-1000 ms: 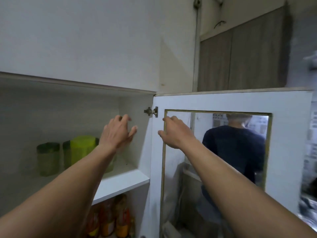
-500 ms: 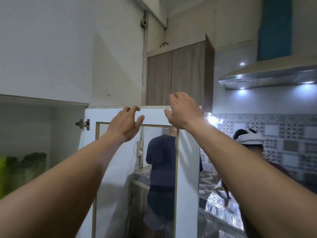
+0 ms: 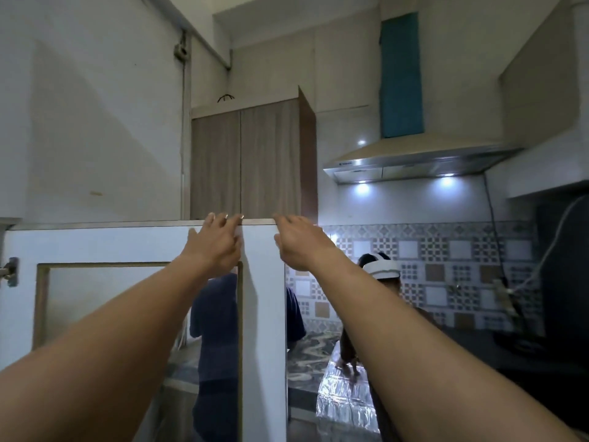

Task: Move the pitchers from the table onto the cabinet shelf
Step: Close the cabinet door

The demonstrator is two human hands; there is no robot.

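No pitcher and no cabinet shelf shows in the head view now. The white cabinet door (image 3: 95, 244) with a glass panel (image 3: 105, 301) stands swung open in front of me, its hinge (image 3: 11, 271) at the far left. My left hand (image 3: 216, 245) is raised against the door's upper right part, fingers spread, fingertips at its top edge. My right hand (image 3: 299, 245) hovers at the door's top right corner, fingers apart, holding nothing.
Behind the door stands a person in a dark blue shirt (image 3: 216, 317), seen through the glass. Another person with a white headset (image 3: 382, 269) is at a foil-covered counter (image 3: 344, 400). A wooden wall cabinet (image 3: 245, 161) and a lit range hood (image 3: 414, 161) hang above.
My view has swung right, away from the shelf with the green pitchers, which have left the frame. Both hands moved from the cabinet opening to the door's top right edge.
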